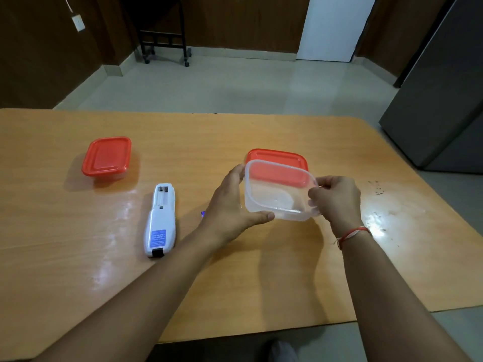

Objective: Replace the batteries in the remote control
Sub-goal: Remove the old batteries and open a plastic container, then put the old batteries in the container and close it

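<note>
A white remote control lies face down on the wooden table, its battery bay open and empty at the far end. Both hands hold a clear plastic container tilted above the table: my left hand grips its left side, my right hand pinches its right rim. The container looks empty. Its red lid lies on the table right behind it. A small blue-purple object peeks out beside my left hand; I cannot tell what it is.
A second clear container with a red lid on stands at the table's left. A grey cabinet stands at the right, a black wheeled stand by the far wall. Dark specks mark the table's right side.
</note>
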